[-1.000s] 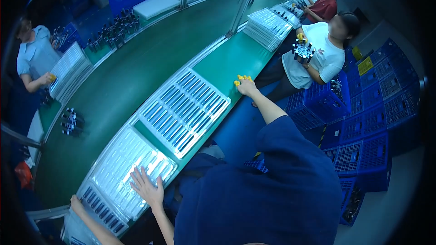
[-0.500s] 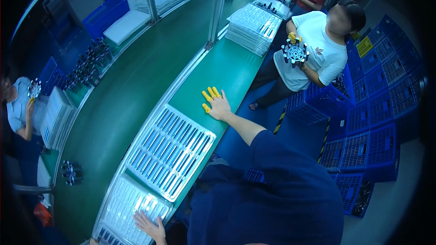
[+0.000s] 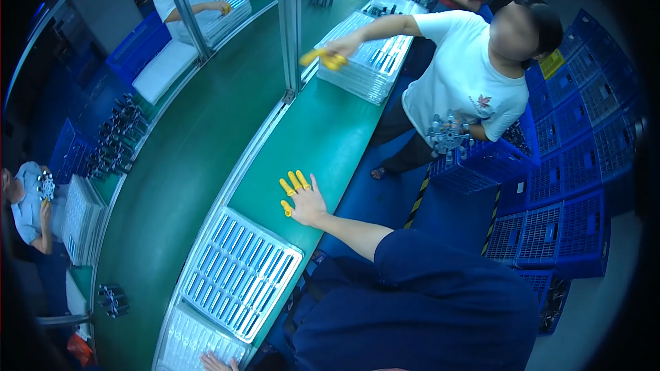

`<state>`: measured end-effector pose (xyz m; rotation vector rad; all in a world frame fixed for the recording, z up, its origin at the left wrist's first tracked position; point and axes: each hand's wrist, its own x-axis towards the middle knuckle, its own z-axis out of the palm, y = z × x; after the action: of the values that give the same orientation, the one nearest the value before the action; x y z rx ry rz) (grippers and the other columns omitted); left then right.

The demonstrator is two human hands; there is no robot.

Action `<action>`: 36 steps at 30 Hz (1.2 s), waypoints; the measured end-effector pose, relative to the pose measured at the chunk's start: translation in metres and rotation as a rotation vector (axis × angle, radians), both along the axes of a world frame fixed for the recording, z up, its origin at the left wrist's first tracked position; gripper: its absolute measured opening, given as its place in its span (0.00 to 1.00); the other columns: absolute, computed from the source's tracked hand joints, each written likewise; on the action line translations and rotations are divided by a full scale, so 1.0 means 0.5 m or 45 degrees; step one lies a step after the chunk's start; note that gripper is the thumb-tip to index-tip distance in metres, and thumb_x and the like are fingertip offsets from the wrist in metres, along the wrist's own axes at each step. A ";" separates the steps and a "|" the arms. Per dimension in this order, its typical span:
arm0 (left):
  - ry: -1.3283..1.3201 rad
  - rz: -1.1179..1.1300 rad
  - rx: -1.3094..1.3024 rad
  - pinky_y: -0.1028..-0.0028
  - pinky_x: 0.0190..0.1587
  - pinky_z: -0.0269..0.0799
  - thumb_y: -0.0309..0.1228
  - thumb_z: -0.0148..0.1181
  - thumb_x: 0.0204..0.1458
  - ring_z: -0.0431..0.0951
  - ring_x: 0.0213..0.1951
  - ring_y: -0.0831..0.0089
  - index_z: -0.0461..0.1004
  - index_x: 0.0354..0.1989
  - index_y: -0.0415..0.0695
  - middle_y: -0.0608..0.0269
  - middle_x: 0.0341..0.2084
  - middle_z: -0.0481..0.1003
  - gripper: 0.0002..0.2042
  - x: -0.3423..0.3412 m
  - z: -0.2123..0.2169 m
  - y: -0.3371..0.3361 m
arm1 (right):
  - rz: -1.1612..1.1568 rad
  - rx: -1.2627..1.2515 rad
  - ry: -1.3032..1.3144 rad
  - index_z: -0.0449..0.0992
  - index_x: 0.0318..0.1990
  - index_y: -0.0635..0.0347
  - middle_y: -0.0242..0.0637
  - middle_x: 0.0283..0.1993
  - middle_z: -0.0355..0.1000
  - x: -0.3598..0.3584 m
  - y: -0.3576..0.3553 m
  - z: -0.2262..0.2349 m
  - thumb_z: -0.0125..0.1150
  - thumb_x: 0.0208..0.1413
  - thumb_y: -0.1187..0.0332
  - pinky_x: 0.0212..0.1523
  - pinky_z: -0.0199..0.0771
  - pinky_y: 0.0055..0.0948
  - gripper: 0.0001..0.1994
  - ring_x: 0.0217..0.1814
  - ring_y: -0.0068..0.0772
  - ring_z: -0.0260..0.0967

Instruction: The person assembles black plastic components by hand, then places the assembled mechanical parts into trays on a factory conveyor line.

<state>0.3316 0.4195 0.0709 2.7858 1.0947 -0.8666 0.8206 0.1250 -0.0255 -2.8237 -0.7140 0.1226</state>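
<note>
My right hand lies palm down with fingers spread on the green bench top. Yellow finger cots cover its thumb and several fingers; the little finger is bare. Just below that hand, a slotted plastic tray holds rows of long, shiny strips. Beside it, nearer the lower edge, is a clear plastic tray with moulded hollows. My left hand rests on this clear tray, fingers stretched out and partly cut off by the picture's edge. Neither hand holds anything.
A curved green conveyor runs along the left, carrying a dark multi-armed part. A metal post stands at the bench edge. A co-worker holding a wheel-like part reaches over stacked trays. Blue crates line the right.
The view has shifted, so the bench and trays sit lower and further left. The co-worker has stretched one arm toward the conveyor. Both my hands stay spread on bench and tray.
</note>
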 end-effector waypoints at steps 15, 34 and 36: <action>-0.165 0.095 -0.171 0.49 0.63 0.22 0.56 0.42 0.51 0.28 0.66 0.46 0.42 0.64 0.35 0.39 0.64 0.36 0.41 -0.031 0.026 0.096 | 0.086 -0.201 -0.090 0.45 0.66 0.55 0.46 0.70 0.39 -0.026 0.093 0.048 0.35 0.59 0.50 0.67 0.22 0.55 0.31 0.72 0.47 0.31; -0.182 0.036 -0.228 0.49 0.64 0.23 0.61 0.34 0.53 0.30 0.67 0.49 0.43 0.66 0.44 0.46 0.65 0.38 0.39 -0.082 0.035 0.198 | 0.073 -0.105 -0.277 0.56 0.60 0.69 0.56 0.61 0.54 -0.106 0.151 0.100 0.40 0.59 0.59 0.67 0.24 0.50 0.27 0.70 0.50 0.39; -0.170 -0.069 -0.252 0.49 0.64 0.24 0.61 0.34 0.53 0.31 0.67 0.49 0.42 0.66 0.44 0.45 0.65 0.39 0.39 -0.097 0.044 0.222 | 0.004 -0.212 -0.133 0.56 0.60 0.69 0.56 0.60 0.55 -0.146 0.167 0.136 0.39 0.59 0.58 0.67 0.24 0.50 0.26 0.70 0.50 0.39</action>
<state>0.2830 0.5304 0.0930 2.6756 0.8670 -0.7363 0.7477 0.2087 0.0424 -3.0065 -0.7639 0.0367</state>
